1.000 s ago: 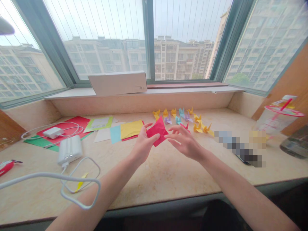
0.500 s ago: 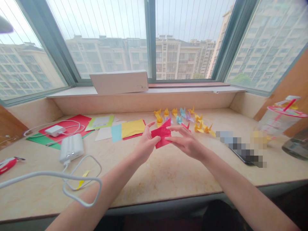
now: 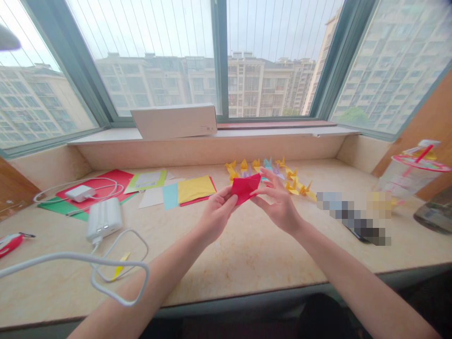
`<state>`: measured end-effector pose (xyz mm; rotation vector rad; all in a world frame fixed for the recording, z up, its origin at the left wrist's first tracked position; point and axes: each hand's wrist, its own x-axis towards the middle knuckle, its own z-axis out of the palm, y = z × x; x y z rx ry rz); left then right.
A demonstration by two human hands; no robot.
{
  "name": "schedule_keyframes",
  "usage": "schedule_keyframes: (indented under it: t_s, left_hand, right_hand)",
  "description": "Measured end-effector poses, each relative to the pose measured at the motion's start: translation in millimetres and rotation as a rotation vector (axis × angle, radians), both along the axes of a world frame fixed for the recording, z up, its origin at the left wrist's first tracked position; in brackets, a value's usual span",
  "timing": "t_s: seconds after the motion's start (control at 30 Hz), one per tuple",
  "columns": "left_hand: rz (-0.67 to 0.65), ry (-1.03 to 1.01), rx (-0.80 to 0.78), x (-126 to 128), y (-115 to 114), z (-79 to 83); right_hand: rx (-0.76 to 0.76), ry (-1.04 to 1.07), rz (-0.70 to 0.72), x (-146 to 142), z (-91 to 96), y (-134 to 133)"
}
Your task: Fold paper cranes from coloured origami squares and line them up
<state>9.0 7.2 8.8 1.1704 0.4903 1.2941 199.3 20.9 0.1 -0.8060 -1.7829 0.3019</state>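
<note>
A partly folded sheet of red origami paper (image 3: 244, 188) is held up above the counter between both hands. My left hand (image 3: 219, 207) pinches its left side between thumb and fingers. On the other side, my right hand (image 3: 278, 200) grips the right edge, with its fingers bent around the corner. Behind the paper, several folded paper cranes (image 3: 292, 174) in yellow, blue and purple stand in a group, some partly hidden by the paper and my right hand. To the left of my left hand lies a stack of yellow paper (image 3: 196, 188) with red sheets under it.
At left are a white power bank (image 3: 104, 217) with a looping white cable (image 3: 70, 254), a charger (image 3: 80, 192) and red paper (image 3: 118, 178). At right are a blurred-out phone (image 3: 353, 223) and a plastic cup (image 3: 406, 176). A white box (image 3: 174, 121) stands on the sill.
The red paper has turned and shifted slightly right, and now looks flatter and narrower. My left fingers have curled in behind it; my right hand has tilted up.
</note>
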Motion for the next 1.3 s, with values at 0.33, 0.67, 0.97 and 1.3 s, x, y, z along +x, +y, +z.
schedule_keyframes:
  t_s: [0.33, 0.67, 0.97, 1.3]
  left_hand:
    - [-0.050, 0.020, 0.028, 3, -4, -2.0]
    - [-0.113, 0.185, -0.159, -2, -6, -2.0]
    - [-0.114, 0.313, -0.038, -1, -7, -2.4]
    - [-0.103, 0.417, 0.106, 2, -11, -3.2]
  right_hand:
    - [-0.438, 0.431, 0.259, -9, -1.2, 4]
    - [-0.299, 0.479, 0.243, -10, 0.5, 0]
    - [-0.368, 0.446, 0.358, -9, 0.0, 1]
    - [-0.310, 0.534, 0.187, -13, -5.6, 3]
